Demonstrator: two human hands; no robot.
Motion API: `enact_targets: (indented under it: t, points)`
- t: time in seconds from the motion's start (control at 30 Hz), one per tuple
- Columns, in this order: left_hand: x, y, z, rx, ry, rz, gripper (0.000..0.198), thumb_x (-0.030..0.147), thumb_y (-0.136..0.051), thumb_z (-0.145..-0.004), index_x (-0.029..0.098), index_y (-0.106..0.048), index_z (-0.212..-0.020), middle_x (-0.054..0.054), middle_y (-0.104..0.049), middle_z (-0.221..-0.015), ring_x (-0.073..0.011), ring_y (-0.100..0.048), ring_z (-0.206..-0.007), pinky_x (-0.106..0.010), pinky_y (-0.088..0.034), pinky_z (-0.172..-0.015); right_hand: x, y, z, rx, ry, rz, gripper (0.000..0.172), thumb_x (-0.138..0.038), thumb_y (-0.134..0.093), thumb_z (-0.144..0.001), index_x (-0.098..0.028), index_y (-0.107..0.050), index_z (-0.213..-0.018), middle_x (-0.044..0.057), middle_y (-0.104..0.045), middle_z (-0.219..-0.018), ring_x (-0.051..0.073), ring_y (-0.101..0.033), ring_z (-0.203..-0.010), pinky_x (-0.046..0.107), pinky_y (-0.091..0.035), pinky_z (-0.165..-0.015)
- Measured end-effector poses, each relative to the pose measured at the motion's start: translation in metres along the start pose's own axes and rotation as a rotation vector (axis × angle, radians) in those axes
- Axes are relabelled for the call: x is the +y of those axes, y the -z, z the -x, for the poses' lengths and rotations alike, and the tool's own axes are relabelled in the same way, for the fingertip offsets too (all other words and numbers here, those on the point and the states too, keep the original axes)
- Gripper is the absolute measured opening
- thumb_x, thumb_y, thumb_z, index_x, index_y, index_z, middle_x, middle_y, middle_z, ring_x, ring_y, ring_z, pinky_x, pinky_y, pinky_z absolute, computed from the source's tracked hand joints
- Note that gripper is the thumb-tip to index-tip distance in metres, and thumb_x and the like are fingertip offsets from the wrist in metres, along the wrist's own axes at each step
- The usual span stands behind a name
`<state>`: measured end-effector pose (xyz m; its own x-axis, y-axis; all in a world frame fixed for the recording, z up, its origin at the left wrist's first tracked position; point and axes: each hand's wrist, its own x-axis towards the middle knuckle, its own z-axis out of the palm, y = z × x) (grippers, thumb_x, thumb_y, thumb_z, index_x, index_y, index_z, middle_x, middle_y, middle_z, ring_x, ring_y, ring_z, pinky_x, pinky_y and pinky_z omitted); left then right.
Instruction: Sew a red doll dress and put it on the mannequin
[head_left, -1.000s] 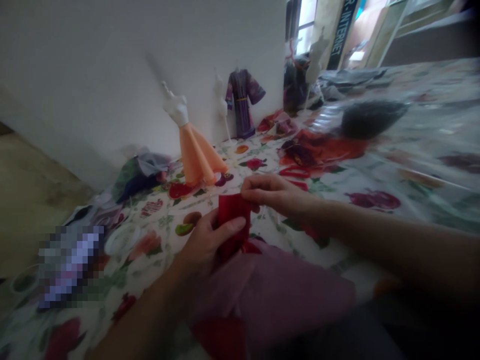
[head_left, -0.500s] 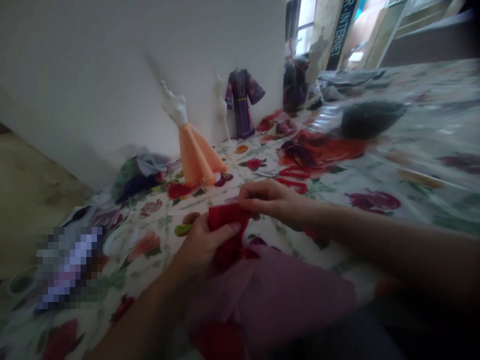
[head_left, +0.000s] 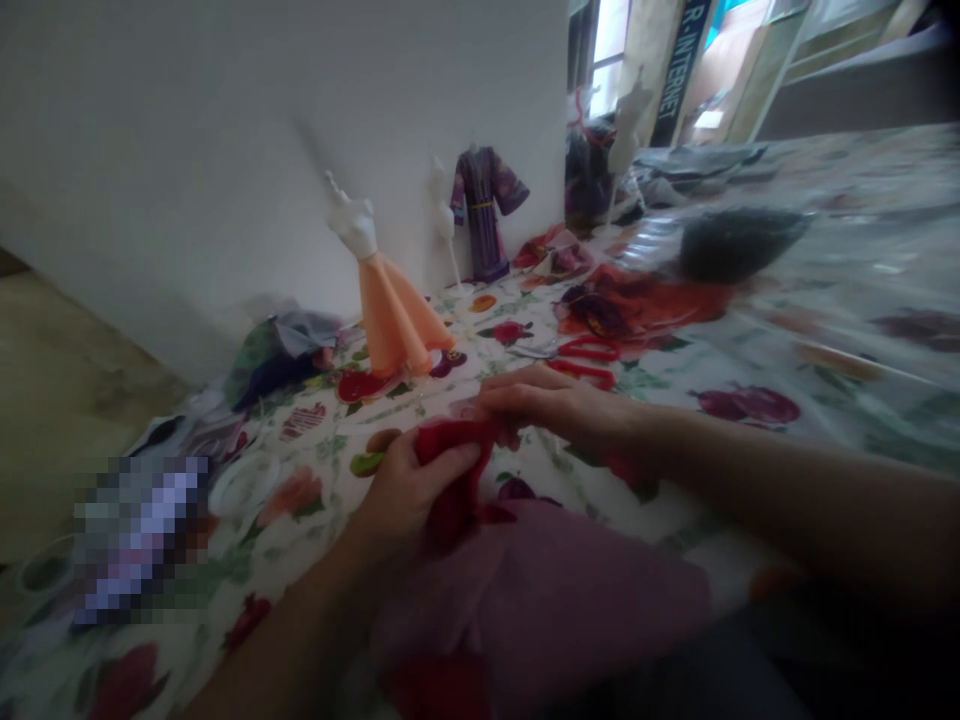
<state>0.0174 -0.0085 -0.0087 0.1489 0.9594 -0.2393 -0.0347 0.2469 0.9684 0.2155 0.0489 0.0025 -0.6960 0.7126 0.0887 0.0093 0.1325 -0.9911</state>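
A piece of red cloth [head_left: 454,500] is held up in front of me, its top edge folded over. My left hand [head_left: 412,480] grips it from the left, the thumb lying across its front. At its upper right corner, the fingertips of my right hand [head_left: 540,405] are closed together on the edge; a small pale, see-through patch shows there, too blurred to name. Below, a mauve-pink cloth [head_left: 577,590] spreads towards my lap, with more red fabric [head_left: 442,685] at the bottom.
Red-handled scissors [head_left: 585,360] lie beyond my right hand. A small mannequin in an orange skirt [head_left: 390,315] leans ahead, near a doll-size purple robe [head_left: 484,215]. Orange-red cloth [head_left: 652,305] and a dark bundle in plastic [head_left: 739,240] lie right; a fabric heap [head_left: 277,350] is left.
The red cloth's top edge has folded over and looks lower and rounder. My right hand has turned, with its back more on top. My left hand has barely moved.
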Motion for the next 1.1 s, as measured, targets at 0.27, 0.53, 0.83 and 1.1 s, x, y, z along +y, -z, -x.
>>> enact_targets:
  t: [0.27,0.53,0.83,1.1]
  points:
    - [-0.0043,-0.0013,0.0023,0.050,-0.039,-0.048,0.021,0.031,-0.079,-0.077,0.019,-0.073,-0.092,0.000,-0.067,-0.071,-0.0119,-0.058,-0.059,-0.024,-0.046,-0.056,-0.0023,-0.0023,0.0037,-0.066,-0.014,0.073,0.009,-0.026,-0.063,-0.090,-0.017,-0.065,-0.087,0.000,-0.057,-0.076,0.013,-0.053,-0.072,0.024,-0.044,-0.065]
    - [0.0010,0.0001,-0.0001,-0.003,-0.048,-0.077,0.022,0.028,-0.081,-0.073,0.018,-0.071,-0.090,0.000,-0.066,-0.073,-0.0123,-0.059,-0.061,-0.024,-0.048,-0.057,0.0045,-0.0022,0.0012,-0.060,0.041,0.146,0.008,-0.024,-0.061,-0.089,-0.016,-0.063,-0.087,-0.001,-0.055,-0.076,0.011,-0.048,-0.069,0.024,-0.038,-0.062]
    - [0.0023,-0.0035,0.0047,0.029,-0.030,-0.073,0.025,0.037,-0.078,-0.079,0.019,-0.072,-0.096,0.002,-0.065,-0.067,-0.0109,-0.057,-0.054,-0.023,-0.046,-0.053,0.0060,-0.0024,0.0008,-0.084,0.092,0.146,0.009,-0.022,-0.059,-0.090,-0.015,-0.060,-0.084,-0.002,-0.054,-0.075,0.010,-0.047,-0.068,0.024,-0.037,-0.061]
    - [0.0002,0.0053,0.0002,0.000,-0.053,-0.128,0.030,0.033,-0.080,-0.076,0.016,-0.068,-0.098,-0.003,-0.070,-0.076,-0.0149,-0.064,-0.063,-0.027,-0.051,-0.061,0.0047,-0.0005,-0.0011,0.028,0.104,0.134,0.010,-0.022,-0.060,-0.087,-0.017,-0.058,-0.078,-0.002,-0.053,-0.071,0.011,-0.046,-0.066,0.026,-0.036,-0.060]
